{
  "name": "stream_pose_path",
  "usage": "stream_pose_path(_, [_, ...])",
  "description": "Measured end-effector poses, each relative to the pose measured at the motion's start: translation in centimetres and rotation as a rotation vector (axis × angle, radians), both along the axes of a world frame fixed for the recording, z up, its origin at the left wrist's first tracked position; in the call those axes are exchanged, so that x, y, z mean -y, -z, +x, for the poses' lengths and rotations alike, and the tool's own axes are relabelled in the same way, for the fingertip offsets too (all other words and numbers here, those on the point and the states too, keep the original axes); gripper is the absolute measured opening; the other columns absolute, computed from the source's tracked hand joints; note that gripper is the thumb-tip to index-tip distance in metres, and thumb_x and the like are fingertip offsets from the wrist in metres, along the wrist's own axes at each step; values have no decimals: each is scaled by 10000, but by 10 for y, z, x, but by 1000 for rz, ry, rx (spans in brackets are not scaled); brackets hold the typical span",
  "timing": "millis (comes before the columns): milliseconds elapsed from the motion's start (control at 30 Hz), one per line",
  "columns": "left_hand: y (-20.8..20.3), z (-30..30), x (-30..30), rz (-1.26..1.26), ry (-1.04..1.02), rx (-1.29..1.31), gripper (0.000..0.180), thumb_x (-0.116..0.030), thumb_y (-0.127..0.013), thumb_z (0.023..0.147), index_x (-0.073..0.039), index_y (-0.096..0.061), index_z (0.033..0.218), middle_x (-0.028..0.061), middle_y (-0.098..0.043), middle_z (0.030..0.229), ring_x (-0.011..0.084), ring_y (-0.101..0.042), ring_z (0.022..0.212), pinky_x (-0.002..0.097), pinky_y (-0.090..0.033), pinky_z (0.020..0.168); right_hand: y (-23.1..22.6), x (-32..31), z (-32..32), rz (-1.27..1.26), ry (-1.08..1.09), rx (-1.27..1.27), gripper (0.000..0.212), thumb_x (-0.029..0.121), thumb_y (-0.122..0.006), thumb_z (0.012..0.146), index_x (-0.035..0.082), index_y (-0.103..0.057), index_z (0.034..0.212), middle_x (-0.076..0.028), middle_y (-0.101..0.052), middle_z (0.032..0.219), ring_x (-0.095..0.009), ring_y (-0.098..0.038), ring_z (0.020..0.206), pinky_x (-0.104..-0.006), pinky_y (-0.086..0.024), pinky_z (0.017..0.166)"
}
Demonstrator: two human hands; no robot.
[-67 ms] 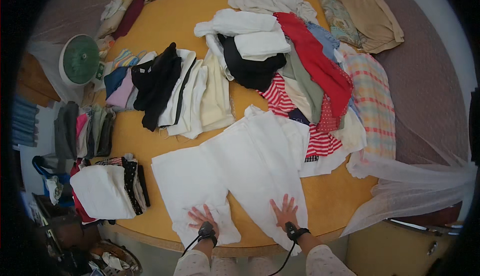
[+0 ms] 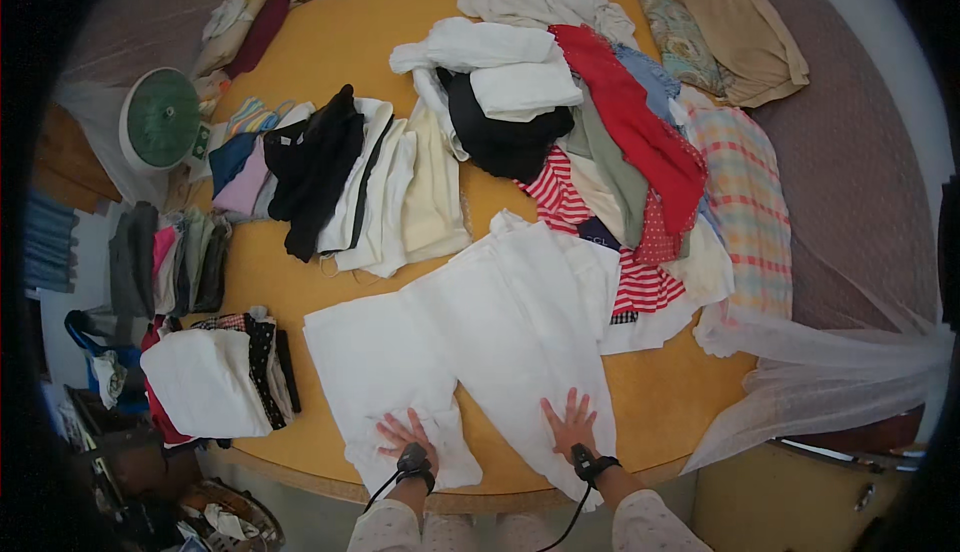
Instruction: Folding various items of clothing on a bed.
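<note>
White trousers [image 2: 520,332] lie spread on the yellow bed surface [image 2: 660,402], their two legs parting toward the near edge. My left hand [image 2: 408,436] rests flat on the lower end of the left leg, fingers spread, where the cloth is wrinkled. Flat on the right leg lies my right hand [image 2: 571,420], its fingers also apart. Each wrist wears a black strapped device with a cable. The far end of the trousers touches a heap with a red-and-white striped garment [image 2: 645,287].
A folded white cloth [image 2: 200,382] tops a stack at the left edge. Behind it stand folded garments [image 2: 180,262] and a row with a black garment [image 2: 315,172]. A red garment [image 2: 640,132] lies across the far heap. White netting [image 2: 800,372] drapes at the right; a green-and-white fan [image 2: 162,119] is far left.
</note>
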State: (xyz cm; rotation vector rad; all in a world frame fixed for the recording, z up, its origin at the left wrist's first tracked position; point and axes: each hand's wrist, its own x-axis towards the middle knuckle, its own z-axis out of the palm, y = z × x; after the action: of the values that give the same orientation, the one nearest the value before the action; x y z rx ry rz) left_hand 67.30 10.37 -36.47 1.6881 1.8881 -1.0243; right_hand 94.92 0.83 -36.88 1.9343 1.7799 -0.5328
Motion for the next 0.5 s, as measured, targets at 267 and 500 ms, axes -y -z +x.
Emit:
stream_pose_path(267, [1, 3, 1, 31, 10, 18, 852, -229, -588, 786, -215, -9, 1410, 274, 92, 1416, 504, 47, 1285, 710, -192, 900, -16, -9, 3, -87, 58, -96, 1173, 338, -804, 547, 263, -11, 1409, -346, 34, 1382, -582, -118, 1226, -644, -341, 867])
stream_pose_path(500, [16, -4, 8, 77, 30, -52, 832, -209, -565, 802, -215, 3, 1410, 269, 103, 1417, 503, 55, 1285, 709, -182, 904, -17, -12, 1, -110, 62, -107, 1175, 352, -803, 547, 265, -9, 1409, -346, 40, 1382, -573, -116, 1232, -643, -319, 889])
